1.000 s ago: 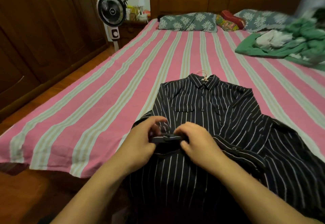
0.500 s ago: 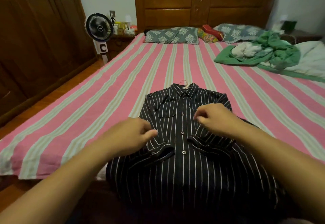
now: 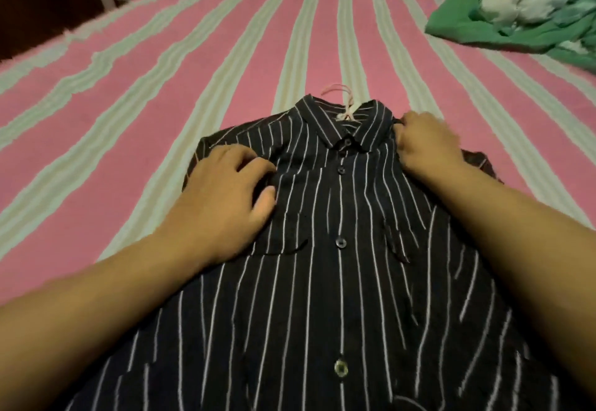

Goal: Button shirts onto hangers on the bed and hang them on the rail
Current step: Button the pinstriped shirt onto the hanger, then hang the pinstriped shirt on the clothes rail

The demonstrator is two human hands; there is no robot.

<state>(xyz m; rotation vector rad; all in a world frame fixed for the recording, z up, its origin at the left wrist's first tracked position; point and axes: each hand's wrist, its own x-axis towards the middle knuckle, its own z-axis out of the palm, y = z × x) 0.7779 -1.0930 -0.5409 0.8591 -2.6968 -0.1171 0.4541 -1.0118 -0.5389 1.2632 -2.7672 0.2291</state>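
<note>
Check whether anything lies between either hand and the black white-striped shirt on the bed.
Nothing visible does. The left hand rests on the black white-striped shirt at its shoulder, and the right hand holds the fabric beside the collar. The rail is out of view.

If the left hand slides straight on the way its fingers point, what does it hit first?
Likely the shirt's collar, across the chest fabric: the left hand points up and right over the striped shirt. Depth is unclear.

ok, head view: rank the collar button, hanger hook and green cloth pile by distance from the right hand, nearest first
1. Collar button, just left of the right hand.
2. Hanger hook, up-left, above the collar.
3. Green cloth pile, far side of the bed, to the right.
</note>
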